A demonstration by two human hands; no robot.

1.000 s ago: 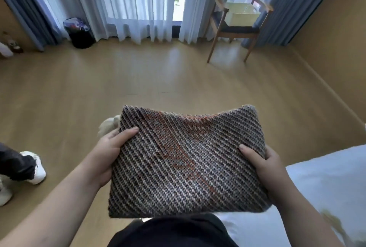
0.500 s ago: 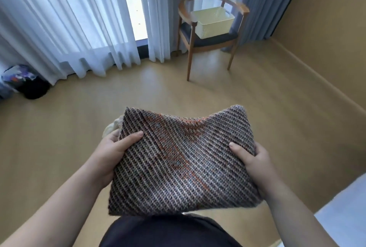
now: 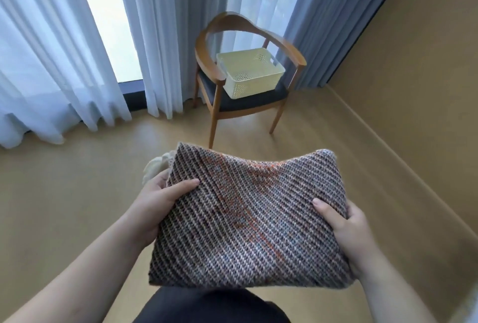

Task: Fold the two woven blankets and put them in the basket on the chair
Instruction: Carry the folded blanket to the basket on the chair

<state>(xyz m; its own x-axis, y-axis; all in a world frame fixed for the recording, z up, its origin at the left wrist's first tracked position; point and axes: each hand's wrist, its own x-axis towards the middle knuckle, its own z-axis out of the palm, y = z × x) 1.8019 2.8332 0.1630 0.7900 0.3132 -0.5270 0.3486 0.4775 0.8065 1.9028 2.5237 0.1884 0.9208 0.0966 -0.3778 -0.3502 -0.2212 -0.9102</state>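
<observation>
Blanket [image 3: 248,221] time: one folded woven blanket sits flat in both hands, out in front of the person. It is brown and grey with slanted stripes and an orange patch. The left hand [image 3: 155,201] grips the left edge, thumb lying on top and fingers tucked under. The right hand [image 3: 346,221] grips the right edge the same way, thumb on top. Both hands are closed round the cloth.

I think the blanket is soft and thick, not stiff. It sags a little in the middle, so it bends easily. It looks quite light, and the bumpy weave should not slip. It will not break if it drops, but the folds could fall open. Holding both side edges, with fingers under it like a tray, seems the best way to keep it neat.

Something white and fluffy [image 3: 155,167] peeks out behind the left hand; I cannot tell what it is.

Ahead stands the wooden chair [image 3: 207,58] by the curtains [image 3: 160,38]. The pale yellow basket [image 3: 249,71] rests on its dark seat, and I see nothing inside it. The blanket is well apart from the basket, so it is not yet put in.
</observation>
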